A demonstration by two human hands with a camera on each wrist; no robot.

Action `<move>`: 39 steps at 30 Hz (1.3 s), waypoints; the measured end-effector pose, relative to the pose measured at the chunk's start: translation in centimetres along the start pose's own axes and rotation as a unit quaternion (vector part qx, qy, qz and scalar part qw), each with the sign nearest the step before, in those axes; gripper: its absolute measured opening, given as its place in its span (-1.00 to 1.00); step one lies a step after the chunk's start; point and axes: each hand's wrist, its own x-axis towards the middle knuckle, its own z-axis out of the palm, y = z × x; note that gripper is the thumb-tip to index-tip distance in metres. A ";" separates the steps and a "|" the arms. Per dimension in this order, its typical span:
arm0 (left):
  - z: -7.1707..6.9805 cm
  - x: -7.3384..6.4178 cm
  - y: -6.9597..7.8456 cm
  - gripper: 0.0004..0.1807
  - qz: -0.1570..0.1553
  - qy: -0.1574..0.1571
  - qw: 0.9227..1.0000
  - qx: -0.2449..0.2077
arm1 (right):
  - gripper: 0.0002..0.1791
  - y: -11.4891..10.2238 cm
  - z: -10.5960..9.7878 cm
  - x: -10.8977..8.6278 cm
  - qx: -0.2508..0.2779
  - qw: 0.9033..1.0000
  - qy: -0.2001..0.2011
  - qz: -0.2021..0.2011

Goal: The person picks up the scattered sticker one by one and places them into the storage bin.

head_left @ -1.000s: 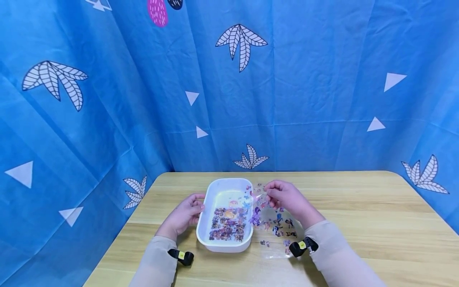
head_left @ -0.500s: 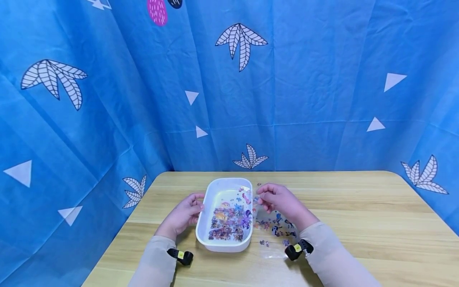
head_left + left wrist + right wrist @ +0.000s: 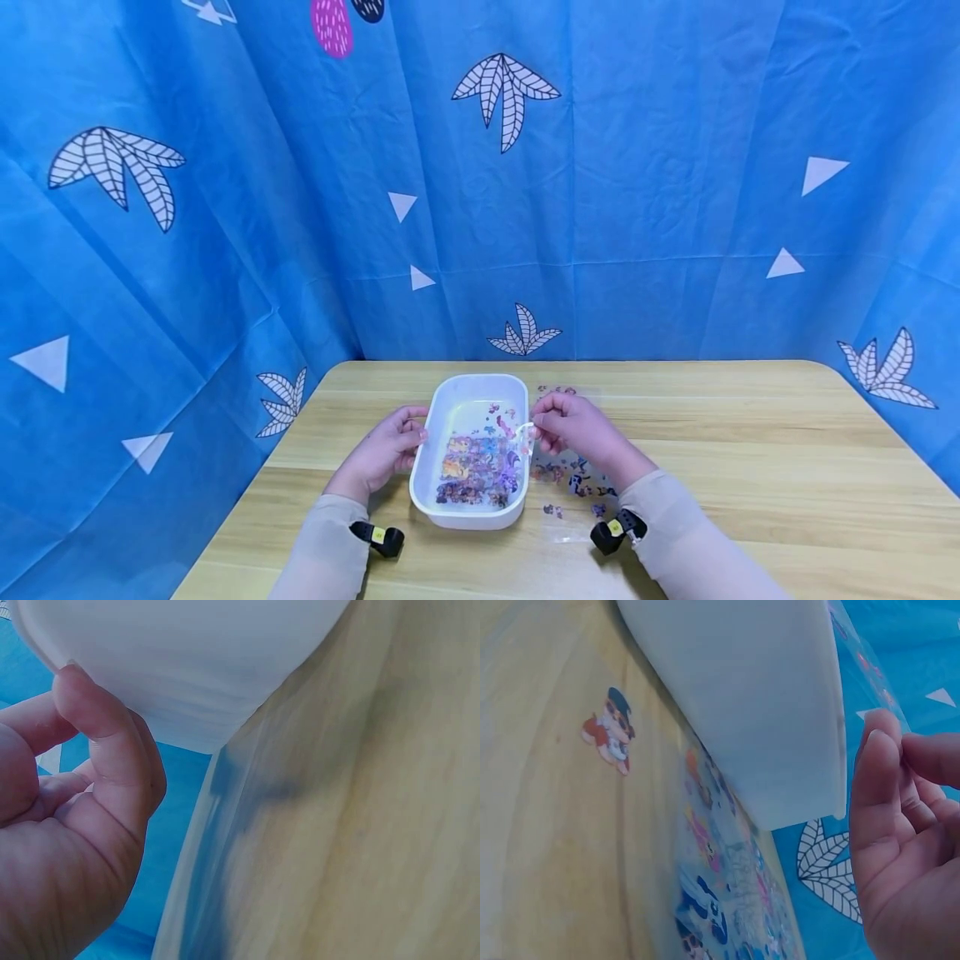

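My left hand (image 3: 386, 450) grips the left rim of a white plastic tub (image 3: 468, 520), with the thumb on the edge. In the left wrist view, its fingers are curled under the tub's rim. Above the tub's right side, my right hand (image 3: 577, 433) pinches the edge of a clear sheet of cartoon stickers (image 3: 510, 471). The right wrist view shows thumb and fingertips closed on that sheet (image 3: 870, 667). Inside the tub lie small printed pieces (image 3: 461, 493), partly seen through the sheet.
Another clear sticker sheet (image 3: 581, 485) lies on the wooden table (image 3: 750, 467), right of the tub and partly under my right hand. A blue patterned curtain (image 3: 645, 208) hangs behind the table and along the left side.
My right hand has moved left and slightly nearer, carrying the clear sticker sheet from across the tub's right rim to over its inside. The left hand and the tub have stayed in place.
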 end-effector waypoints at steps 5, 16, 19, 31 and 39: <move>0.0 0.0 0.1 -0.40 0.002 -0.003 1.000 -0.004 | -0.74 0.1 0.4 0.1 -0.001 1.000 0.006 0.004; 0.0 0.1 -0.1 -0.41 0.004 -0.005 1.000 -0.007 | -0.81 -0.1 1.1 -0.1 -0.079 0.997 0.014 -0.009; 0.0 0.1 -0.1 -0.41 0.004 -0.005 1.000 -0.009 | -0.79 0.0 1.2 -0.1 -0.093 0.996 0.006 -0.015; -0.1 0.1 -0.3 -0.39 0.002 -0.009 1.000 -0.009 | -0.85 0.1 1.3 -0.2 -0.109 0.994 0.014 -0.015; 0.0 0.1 -0.2 -0.39 0.002 -0.008 1.000 -0.011 | -0.86 0.3 0.8 -0.1 -0.108 0.994 0.028 0.009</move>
